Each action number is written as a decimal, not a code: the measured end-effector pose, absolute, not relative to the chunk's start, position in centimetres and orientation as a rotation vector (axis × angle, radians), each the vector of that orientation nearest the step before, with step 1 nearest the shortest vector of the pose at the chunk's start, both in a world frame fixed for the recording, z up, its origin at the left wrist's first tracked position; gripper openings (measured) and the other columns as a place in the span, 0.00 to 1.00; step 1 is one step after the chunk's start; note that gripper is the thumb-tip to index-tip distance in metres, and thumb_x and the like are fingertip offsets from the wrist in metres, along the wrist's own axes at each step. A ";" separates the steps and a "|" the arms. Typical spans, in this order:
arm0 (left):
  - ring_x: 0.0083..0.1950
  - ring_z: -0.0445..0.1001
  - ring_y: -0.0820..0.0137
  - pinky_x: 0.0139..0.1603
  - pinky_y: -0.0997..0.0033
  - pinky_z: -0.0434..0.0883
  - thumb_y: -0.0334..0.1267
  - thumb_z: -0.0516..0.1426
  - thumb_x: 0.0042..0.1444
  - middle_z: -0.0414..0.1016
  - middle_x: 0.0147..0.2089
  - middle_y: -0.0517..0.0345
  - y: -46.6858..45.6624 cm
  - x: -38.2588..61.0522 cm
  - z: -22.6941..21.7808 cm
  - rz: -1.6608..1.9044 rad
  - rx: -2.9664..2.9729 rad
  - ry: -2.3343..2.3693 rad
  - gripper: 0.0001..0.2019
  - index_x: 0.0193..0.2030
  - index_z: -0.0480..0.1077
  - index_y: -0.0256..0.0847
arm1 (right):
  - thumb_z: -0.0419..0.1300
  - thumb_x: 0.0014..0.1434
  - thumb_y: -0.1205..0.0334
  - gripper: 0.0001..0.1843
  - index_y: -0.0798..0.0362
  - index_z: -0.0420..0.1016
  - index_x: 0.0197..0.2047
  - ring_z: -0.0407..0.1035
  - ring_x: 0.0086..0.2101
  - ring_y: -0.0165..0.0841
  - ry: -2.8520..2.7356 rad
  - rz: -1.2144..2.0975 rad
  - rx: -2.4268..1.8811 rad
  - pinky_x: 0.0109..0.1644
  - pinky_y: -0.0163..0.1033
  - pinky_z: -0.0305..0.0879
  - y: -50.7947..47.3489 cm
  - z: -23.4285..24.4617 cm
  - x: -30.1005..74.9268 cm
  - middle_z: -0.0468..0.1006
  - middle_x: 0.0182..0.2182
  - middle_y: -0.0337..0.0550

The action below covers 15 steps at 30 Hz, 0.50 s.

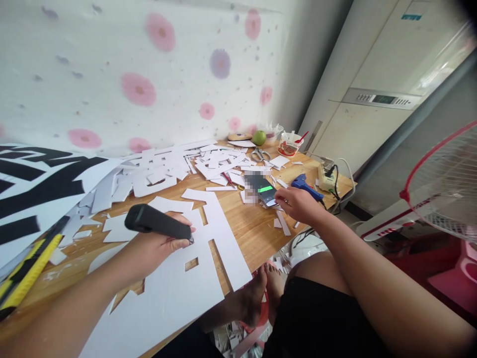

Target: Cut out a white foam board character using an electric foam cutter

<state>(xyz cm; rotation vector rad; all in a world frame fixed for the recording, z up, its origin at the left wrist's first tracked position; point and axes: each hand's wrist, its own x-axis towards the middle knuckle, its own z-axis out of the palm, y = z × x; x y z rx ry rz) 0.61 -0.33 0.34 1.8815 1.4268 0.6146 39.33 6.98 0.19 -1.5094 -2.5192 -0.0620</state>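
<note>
Left hand point(164, 249), eight o'clock, clamped round black tool point(160, 220) over white cut-out sheet point(164, 308); right hand point(298, 203) curled at phone's point(264, 196) four o'clock, grip cannot tell

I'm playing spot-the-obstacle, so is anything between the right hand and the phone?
No, nothing visible is in the way. The right hand is right by the edge of the phone, though I can't tell if they touch. The glue gun lies beside the hand, not between them.
</note>
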 end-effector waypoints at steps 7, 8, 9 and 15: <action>0.54 0.74 0.56 0.58 0.53 0.69 0.50 0.58 0.58 0.78 0.50 0.54 -0.3 0.6 0.7 0.634 1.847 1.440 0.14 0.46 0.72 0.46 | 0.51 0.64 0.65 0.12 0.53 0.76 0.39 0.74 0.36 0.39 -2.497 -0.058 -1.450 0.41 0.39 0.64 7.2 -0.4 39.8 0.81 0.34 0.49; 0.55 0.74 0.56 0.58 0.54 0.69 0.50 0.58 0.58 0.78 0.50 0.54 -0.3 0.6 0.7 0.643 1.845 1.447 0.14 0.46 0.72 0.46 | 0.51 0.64 0.64 0.12 0.53 0.76 0.39 0.74 0.36 0.39 -2.494 -0.058 -1.448 0.41 0.39 0.64 7.2 -0.4 39.8 0.81 0.34 0.49; 0.55 0.74 0.55 0.59 0.53 0.68 0.50 0.58 0.58 0.78 0.51 0.54 -0.4 0.5 0.8 0.652 1.848 1.452 0.14 0.47 0.72 0.46 | 0.51 0.64 0.64 0.11 0.53 0.76 0.39 0.74 0.36 0.39 -2.490 -0.060 -1.447 0.41 0.39 0.64 7.2 -0.4 39.9 0.81 0.34 0.49; 0.58 0.73 0.56 0.62 0.51 0.67 0.51 0.58 0.60 0.77 0.53 0.53 -0.3 0.4 0.9 0.712 1.851 1.436 0.16 0.49 0.71 0.45 | 0.51 0.63 0.64 0.11 0.52 0.75 0.38 0.74 0.35 0.39 -2.486 -0.056 -1.453 0.40 0.39 0.64 7.3 -0.5 40.0 0.81 0.33 0.47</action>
